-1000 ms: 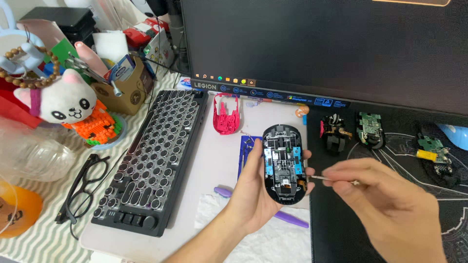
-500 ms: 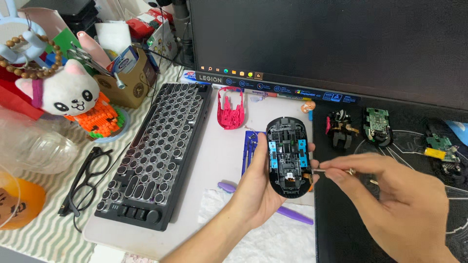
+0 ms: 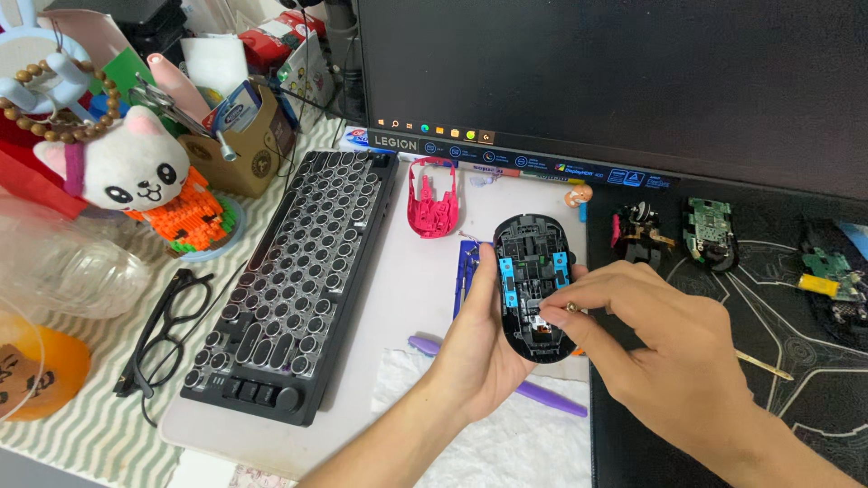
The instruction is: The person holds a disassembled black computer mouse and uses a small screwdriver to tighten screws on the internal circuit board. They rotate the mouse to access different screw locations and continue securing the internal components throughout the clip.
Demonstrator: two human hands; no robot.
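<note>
My left hand (image 3: 479, 352) cups an opened black mouse shell (image 3: 529, 258) with blue inserts, its inside facing up, above the white desk mat. My right hand (image 3: 660, 352) reaches in from the right. Its thumb and forefinger pinch a thin metal-tipped tool (image 3: 764, 364), and the fingertips rest on the shell's lower middle. The tool's rear end sticks out behind the hand over the black mat. A pink inner mouse frame (image 3: 431, 206) lies on the mat beyond the shell.
A black round-key keyboard (image 3: 289, 280) lies to the left, with glasses (image 3: 167, 325) beside it. Green circuit boards (image 3: 707, 230) (image 3: 832, 271) and a black mouse part (image 3: 637, 233) sit on the black mat at right. A monitor (image 3: 615, 81) stands behind. A purple pen (image 3: 551, 402) and white cloth (image 3: 506, 443) lie below the hands.
My right hand has moved left, sliding along the tool until its fingertips touch the shell's inside. My left hand has kept hold of the shell and barely moved.
</note>
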